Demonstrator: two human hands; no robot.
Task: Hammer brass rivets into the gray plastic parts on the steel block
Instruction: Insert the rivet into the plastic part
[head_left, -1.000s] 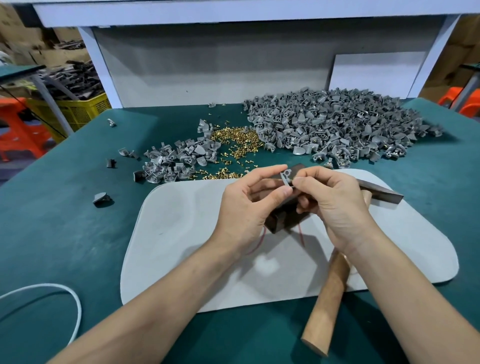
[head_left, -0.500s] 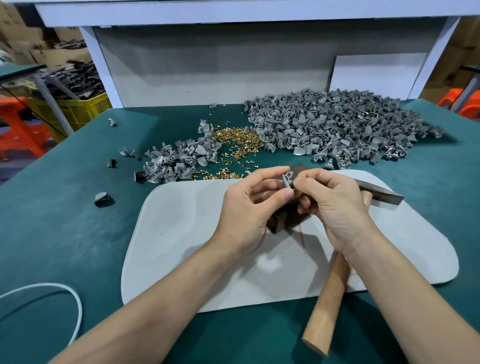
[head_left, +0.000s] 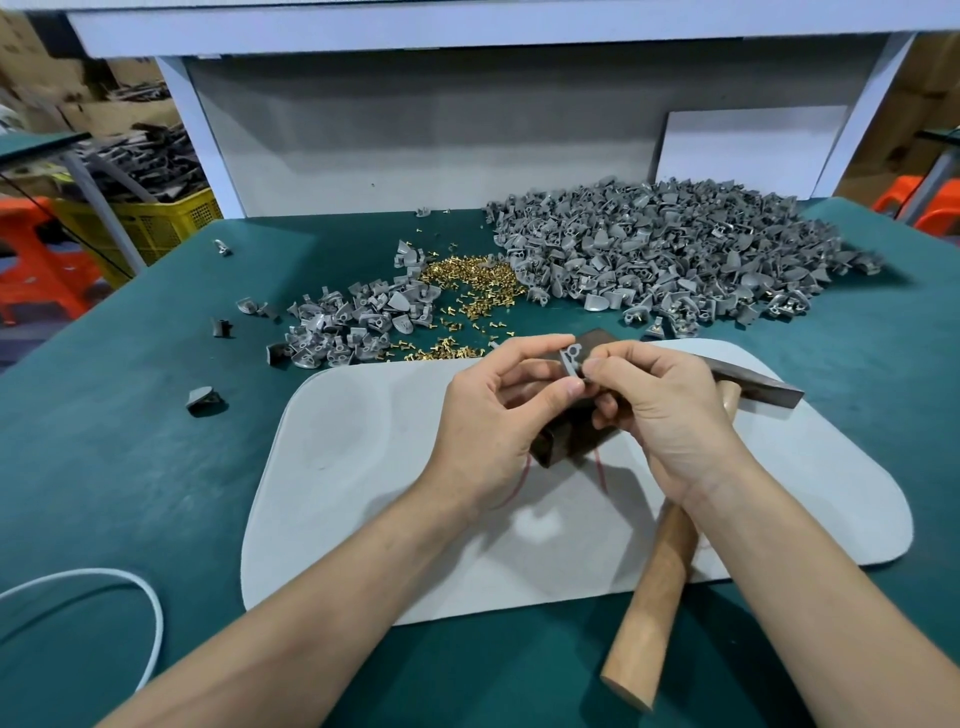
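Observation:
My left hand (head_left: 498, 415) pinches a gray plastic part (head_left: 570, 358) between thumb and forefinger, held above the dark steel block (head_left: 566, 441). My right hand (head_left: 660, 415) meets it from the right, its fingertips pinched at the part's edge; whether a rivet sits between them is hidden. The block stands on a pale gray mat (head_left: 363, 467), mostly covered by both hands. A hammer lies under my right forearm, its wooden handle (head_left: 649, 613) toward me and its dark head (head_left: 763, 392) past my right hand. Loose brass rivets (head_left: 467, 286) lie beyond the mat.
A large heap of gray plastic parts (head_left: 675, 260) fills the back right of the green table (head_left: 104, 467). A smaller pile of gray parts (head_left: 348, 327) lies back left, with a few strays (head_left: 205, 400) further left. A white cable loop (head_left: 130, 613) lies at the near left. A white backboard (head_left: 415, 135) closes the rear.
Both hands stay over the block with only slight finger shifts; the gray part sits a little more upright between the fingertips. The hammer has not moved.

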